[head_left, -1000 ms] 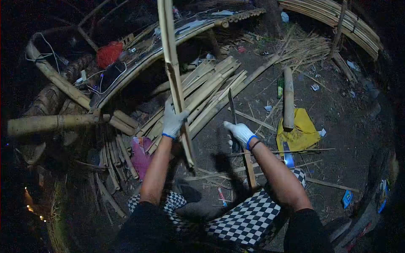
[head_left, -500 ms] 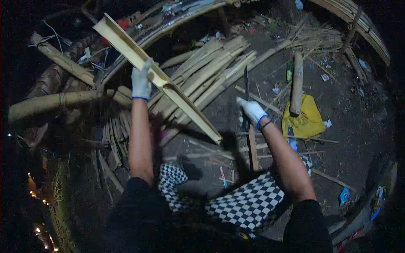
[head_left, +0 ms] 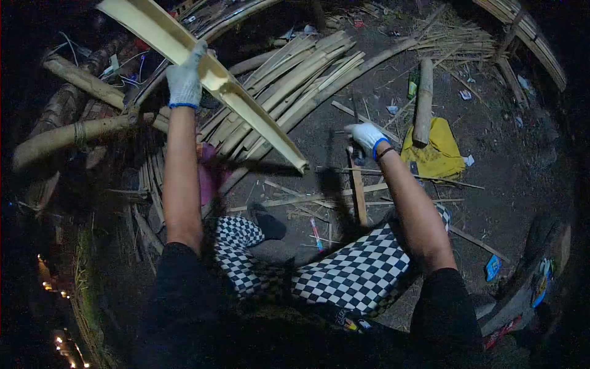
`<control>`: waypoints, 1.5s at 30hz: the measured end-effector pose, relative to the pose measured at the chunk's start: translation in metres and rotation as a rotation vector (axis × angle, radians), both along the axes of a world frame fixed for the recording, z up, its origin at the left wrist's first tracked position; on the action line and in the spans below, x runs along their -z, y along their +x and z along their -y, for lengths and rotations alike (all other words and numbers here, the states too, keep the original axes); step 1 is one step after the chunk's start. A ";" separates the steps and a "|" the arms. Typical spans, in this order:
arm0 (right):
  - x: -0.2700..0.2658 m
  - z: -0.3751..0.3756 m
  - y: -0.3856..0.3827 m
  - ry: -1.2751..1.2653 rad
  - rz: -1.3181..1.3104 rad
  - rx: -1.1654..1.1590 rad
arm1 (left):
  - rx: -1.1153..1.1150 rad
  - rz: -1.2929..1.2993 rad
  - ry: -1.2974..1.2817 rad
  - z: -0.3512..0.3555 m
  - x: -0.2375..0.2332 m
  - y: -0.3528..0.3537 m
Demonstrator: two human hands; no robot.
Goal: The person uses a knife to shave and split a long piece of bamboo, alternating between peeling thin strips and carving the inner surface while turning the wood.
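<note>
A pale split bamboo length (head_left: 258, 120), hollow side showing, slants from the upper left down to the middle. My left hand (head_left: 186, 77), in a white glove with a blue cuff, is closed around it above its middle. Lower right of the bamboo is my gloved right hand (head_left: 367, 136), its fingers wrapped round the dark handle of a knife (head_left: 354, 107). The thin dark blade points up and is hard to see. Just below that hand, a narrow wooden piece (head_left: 358, 190) stands out against the dark ground.
Split bamboo strips (head_left: 301, 80) are piled behind the held piece. A round pole (head_left: 423, 104) rests partly on a yellow sack (head_left: 433, 150) at right. Thick bamboo poles (head_left: 80, 138) lie at left. Thin sticks and wrappers are scattered on the ground.
My left hand has moved up and left with the split bamboo. My right hand has risen slightly with the knife. The whole view has shifted a little.
</note>
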State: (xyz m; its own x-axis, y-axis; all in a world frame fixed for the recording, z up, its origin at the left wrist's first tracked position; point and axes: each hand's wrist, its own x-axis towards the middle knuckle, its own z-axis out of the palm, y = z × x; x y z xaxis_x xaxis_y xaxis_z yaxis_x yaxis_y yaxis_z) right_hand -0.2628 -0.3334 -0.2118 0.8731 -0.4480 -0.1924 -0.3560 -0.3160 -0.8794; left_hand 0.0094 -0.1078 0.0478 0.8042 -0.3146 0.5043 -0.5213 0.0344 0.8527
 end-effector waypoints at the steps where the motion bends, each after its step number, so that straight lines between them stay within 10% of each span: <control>1: 0.004 0.001 0.002 -0.291 -0.067 -0.098 | -0.004 0.000 -0.005 -0.002 -0.008 -0.001; 5: 0.014 -0.001 0.002 -0.965 -0.049 -0.350 | -0.020 0.047 -0.035 -0.007 -0.036 -0.009; 8: 0.009 -0.010 0.001 -0.670 -0.157 -0.328 | -0.076 0.021 -0.093 -0.008 -0.043 -0.014; 9: 0.023 -0.004 0.000 -1.012 -0.180 -0.519 | -0.072 0.042 -0.078 -0.009 -0.033 -0.003; 15: -0.042 -0.050 -0.014 0.061 -0.182 0.074 | -0.098 -0.015 -0.016 -0.003 -0.002 -0.030; 24: -0.040 -0.055 -0.005 -0.042 0.222 0.133 | -0.098 0.018 0.250 -0.028 0.042 -0.026; 45: -0.416 -0.222 0.039 -0.605 0.864 0.257 | -0.069 -0.016 -0.197 -0.028 0.061 -0.098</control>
State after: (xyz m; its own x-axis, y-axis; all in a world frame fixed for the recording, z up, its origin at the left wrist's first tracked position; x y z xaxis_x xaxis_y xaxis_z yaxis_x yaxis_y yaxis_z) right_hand -0.2238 -0.1114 0.2046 0.4743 -0.4507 0.7563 0.1912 -0.7858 -0.5882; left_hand -0.0885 -0.0798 -0.0132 0.8289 -0.1551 0.5374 -0.5145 0.1655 0.8414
